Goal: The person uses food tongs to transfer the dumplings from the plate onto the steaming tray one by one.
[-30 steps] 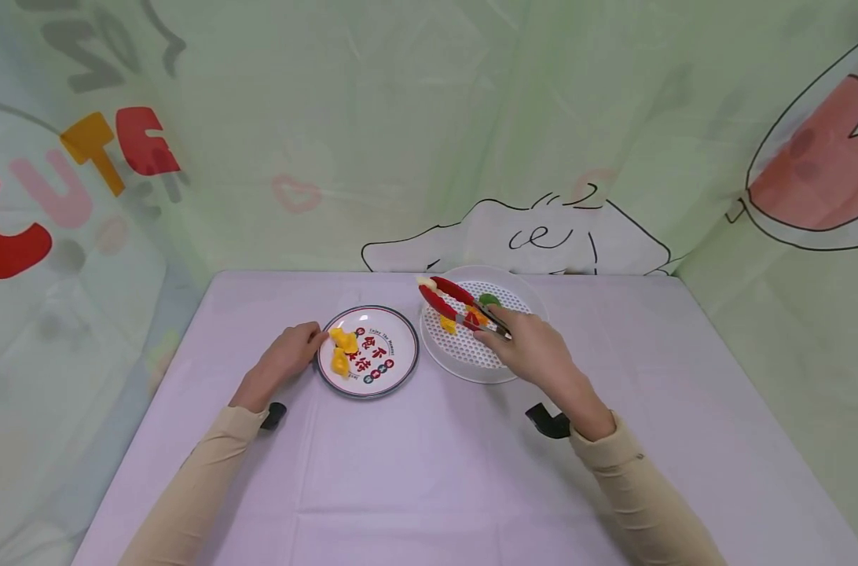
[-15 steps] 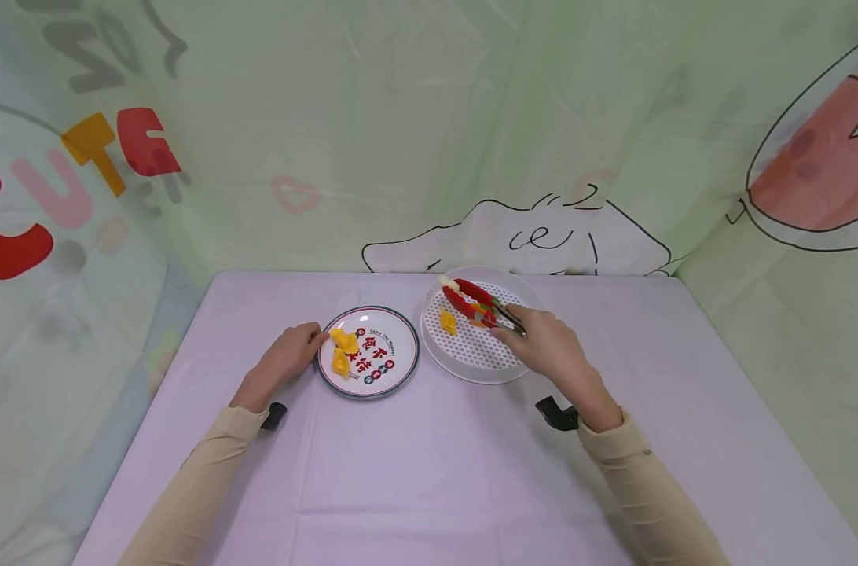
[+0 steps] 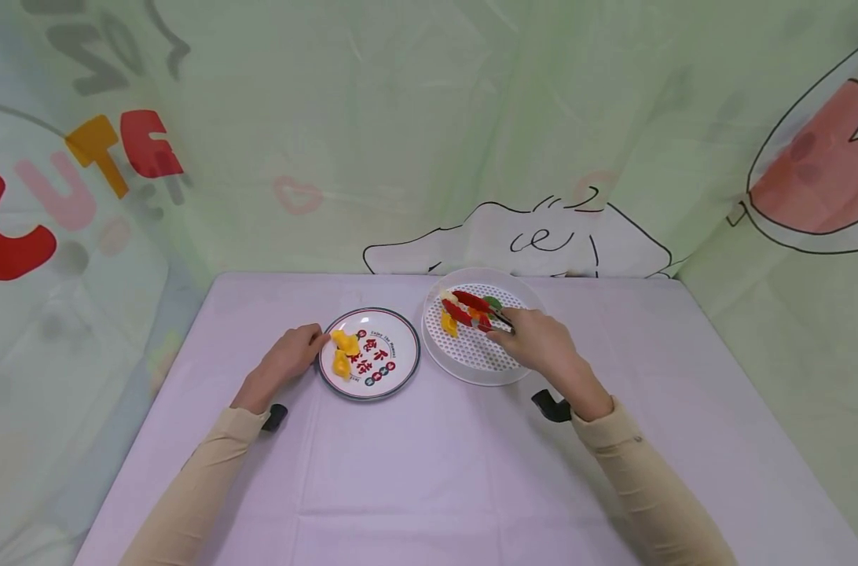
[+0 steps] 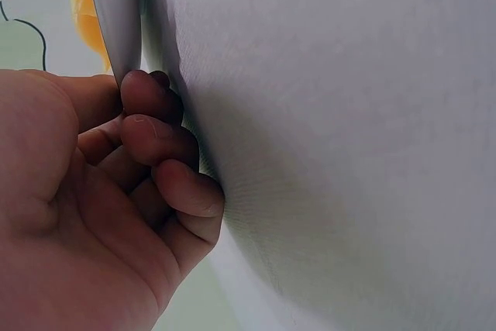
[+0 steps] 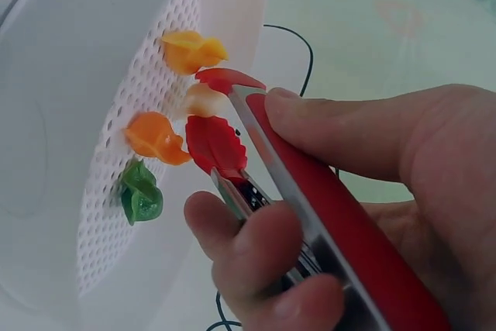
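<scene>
The red tongs (image 5: 325, 207) have shifted from over the left edge of the perforated tray (image 3: 471, 373) to above its holes, bringing the pale piece (image 5: 203, 103) between their tips back inside the rim. The work now seems centred among the tray's pieces; whether the tips actually squeeze the pale piece, I cannot tell. The right hand (image 3: 538, 339) holds the tongs with their tips narrowly parted. Near the tips lie a yellow piece (image 5: 190, 50), an orange piece (image 5: 155, 137) and a green piece (image 5: 141, 194).

The left hand (image 3: 291, 351) pinches the left rim of the plate (image 3: 409, 369), which carries two yellow lumps (image 3: 345, 341), just as a second ago.

Tray and plate stand side by side near the far edge of the worktop (image 3: 401, 472), spread with pale lilac cloth. Printed curtains (image 3: 401, 157) rise behind its far edge and along both sides.
</scene>
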A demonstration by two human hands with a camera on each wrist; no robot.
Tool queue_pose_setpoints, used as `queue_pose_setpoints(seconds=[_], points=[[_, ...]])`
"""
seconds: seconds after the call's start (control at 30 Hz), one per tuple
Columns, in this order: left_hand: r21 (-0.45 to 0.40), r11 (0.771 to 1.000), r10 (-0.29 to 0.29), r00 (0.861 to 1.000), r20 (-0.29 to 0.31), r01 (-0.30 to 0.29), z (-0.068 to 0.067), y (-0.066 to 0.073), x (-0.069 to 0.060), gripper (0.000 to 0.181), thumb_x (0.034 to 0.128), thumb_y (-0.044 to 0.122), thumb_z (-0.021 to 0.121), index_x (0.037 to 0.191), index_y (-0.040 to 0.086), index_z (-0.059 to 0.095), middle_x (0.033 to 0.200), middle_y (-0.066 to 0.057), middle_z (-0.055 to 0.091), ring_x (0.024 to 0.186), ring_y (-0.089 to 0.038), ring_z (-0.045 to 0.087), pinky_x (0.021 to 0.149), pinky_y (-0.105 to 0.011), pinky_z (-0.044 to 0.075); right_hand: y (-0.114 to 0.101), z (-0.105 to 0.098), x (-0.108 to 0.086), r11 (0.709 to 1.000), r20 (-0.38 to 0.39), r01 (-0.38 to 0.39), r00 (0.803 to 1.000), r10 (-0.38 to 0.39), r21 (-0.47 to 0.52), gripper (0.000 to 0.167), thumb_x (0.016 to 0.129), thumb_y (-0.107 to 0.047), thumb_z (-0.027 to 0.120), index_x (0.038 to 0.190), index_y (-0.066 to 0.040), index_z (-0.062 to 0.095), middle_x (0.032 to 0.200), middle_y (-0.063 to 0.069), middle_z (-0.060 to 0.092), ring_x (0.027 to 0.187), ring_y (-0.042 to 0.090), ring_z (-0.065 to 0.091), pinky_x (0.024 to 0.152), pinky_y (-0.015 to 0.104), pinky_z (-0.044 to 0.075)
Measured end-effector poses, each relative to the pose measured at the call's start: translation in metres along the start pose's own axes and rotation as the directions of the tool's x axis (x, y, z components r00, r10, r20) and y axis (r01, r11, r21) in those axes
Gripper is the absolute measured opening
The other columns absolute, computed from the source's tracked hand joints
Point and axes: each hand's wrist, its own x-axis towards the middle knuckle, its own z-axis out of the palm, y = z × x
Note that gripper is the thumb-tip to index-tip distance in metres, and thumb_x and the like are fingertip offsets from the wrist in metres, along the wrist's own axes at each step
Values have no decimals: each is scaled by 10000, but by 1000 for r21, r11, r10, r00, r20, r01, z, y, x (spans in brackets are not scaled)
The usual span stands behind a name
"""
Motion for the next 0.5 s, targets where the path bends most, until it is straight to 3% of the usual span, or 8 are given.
queue_pose_setpoints(seconds=[0.2,0.5], points=[[-8,1000,11,1000,-10,-11,0,0,-1,277,1073,277,471,1011,24,564,743,-51,486,690,-183,486,609,-270,375,-2,-2,2,1000,17,4,1000,-3,-22,577,955,-348,667,1363,46,561,1262,251,656,872,287,611,747,439,548],[-6,1000,20,1000,-18,-20,2,-2,2,274,1073,274,472,1015,23,565,752,-54,496,696,-179,491,609,-271,380,-2,-3,2,1000,31,-10,999,11,-23,598,958,-375,658,1375,41,552,1289,258,641,999,353,659,827,523,554]])
